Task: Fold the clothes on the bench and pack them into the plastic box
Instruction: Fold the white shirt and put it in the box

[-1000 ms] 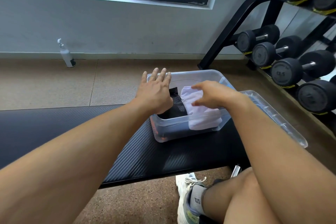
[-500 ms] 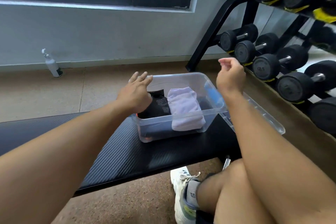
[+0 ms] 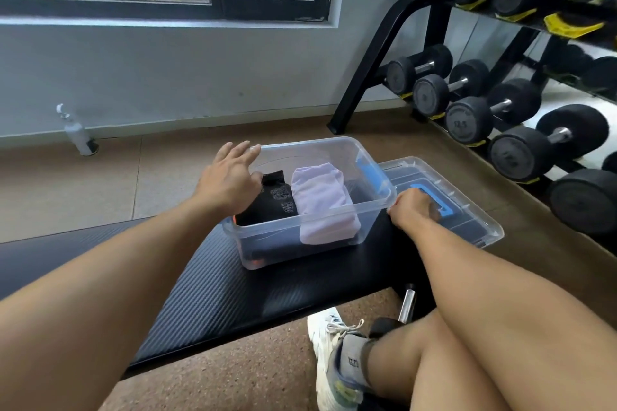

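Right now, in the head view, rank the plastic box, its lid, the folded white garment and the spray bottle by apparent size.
1. plastic box
2. lid, partly hidden, so its place is unsure
3. white garment
4. spray bottle, farther away

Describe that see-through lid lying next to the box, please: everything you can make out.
The lid is clear plastic, rectangular with a raised rim and a blue handle set in its top. It lies roughly flat just right of the plastic box, partly past the bench end. The right hand rests on its near left part, fingers curled at the blue handle; a firm grip cannot be confirmed.
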`<act>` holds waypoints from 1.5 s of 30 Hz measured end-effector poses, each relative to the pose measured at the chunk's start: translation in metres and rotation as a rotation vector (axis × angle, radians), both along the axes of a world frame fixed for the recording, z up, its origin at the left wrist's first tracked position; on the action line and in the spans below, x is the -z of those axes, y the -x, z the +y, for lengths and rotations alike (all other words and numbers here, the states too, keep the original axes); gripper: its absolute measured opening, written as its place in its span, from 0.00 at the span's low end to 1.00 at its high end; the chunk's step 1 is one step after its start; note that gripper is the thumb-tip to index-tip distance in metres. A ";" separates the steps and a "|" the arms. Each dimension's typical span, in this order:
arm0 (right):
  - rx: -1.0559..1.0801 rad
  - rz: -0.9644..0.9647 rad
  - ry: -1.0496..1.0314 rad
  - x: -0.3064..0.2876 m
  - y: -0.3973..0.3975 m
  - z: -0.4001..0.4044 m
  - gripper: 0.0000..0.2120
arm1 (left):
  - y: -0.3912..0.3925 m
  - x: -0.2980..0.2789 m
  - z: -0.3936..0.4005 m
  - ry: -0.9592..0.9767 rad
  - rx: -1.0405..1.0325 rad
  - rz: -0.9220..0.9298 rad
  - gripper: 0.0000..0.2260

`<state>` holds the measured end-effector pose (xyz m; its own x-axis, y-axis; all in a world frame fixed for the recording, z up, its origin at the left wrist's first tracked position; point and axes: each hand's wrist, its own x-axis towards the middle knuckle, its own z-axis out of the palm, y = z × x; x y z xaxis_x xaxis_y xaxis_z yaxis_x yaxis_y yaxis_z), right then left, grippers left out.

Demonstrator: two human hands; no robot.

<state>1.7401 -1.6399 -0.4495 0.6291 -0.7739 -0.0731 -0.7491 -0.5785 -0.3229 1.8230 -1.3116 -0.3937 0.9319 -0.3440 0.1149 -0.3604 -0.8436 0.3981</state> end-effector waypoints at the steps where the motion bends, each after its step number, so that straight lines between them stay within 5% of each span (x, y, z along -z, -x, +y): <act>1: -0.008 -0.067 0.023 -0.006 0.000 0.002 0.05 | 0.001 0.000 0.000 0.010 -0.001 0.001 0.27; 8: -0.168 -0.749 0.306 -0.080 0.001 0.016 0.02 | 0.009 -0.005 0.000 0.228 -0.053 0.019 0.27; 12: -0.352 -1.027 0.429 -0.110 0.005 0.043 0.04 | 0.012 -0.004 0.002 0.432 -0.125 -0.001 0.36; 17: -0.711 -1.114 0.600 -0.138 0.016 0.084 0.13 | 0.015 -0.027 0.012 0.566 -0.016 -0.439 0.52; 20: -0.852 -1.099 0.623 -0.139 0.016 0.102 0.16 | 0.014 -0.050 0.018 0.583 0.111 -0.506 0.42; 25: -0.731 -1.216 0.494 -0.142 0.008 0.110 0.23 | 0.032 -0.063 0.014 0.783 0.034 -0.271 0.16; 29: -0.418 -1.090 0.047 -0.137 0.005 0.090 0.35 | 0.034 -0.074 0.014 1.073 -0.019 -0.028 0.18; 34: -0.417 -0.706 -0.466 -0.115 0.000 0.076 0.37 | 0.036 -0.064 0.021 1.195 -0.089 0.339 0.25; 39: -0.310 -0.719 -0.403 -0.108 0.000 0.080 0.16 | 0.032 -0.038 0.023 0.977 -0.236 0.363 0.30; 45: -0.199 -0.400 -0.378 -0.110 0.003 0.070 0.14 | 0.030 -0.022 0.019 0.827 -0.276 0.591 0.16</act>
